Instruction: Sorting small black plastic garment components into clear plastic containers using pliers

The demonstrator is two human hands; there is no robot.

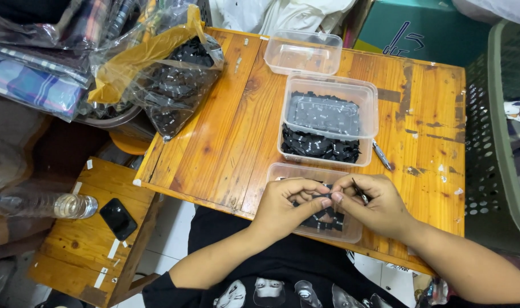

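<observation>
Over near tub (351,231), left hand (285,205) and right hand (374,205) pinching half-hidden black label (322,198)

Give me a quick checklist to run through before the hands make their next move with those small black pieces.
1. Left hand pinching a small black piece: ok.
2. Right hand touching the same piece at its fingertips: ok.
3. Thin metal tool tucked in the right hand: ok; its exact kind, cannot tell.
4. Near tray under the hands, fully on the table: not ok, it overhangs the front edge.
5. Middle tray stocked with black pieces: ok.
6. Far tray empty: ok.
</observation>
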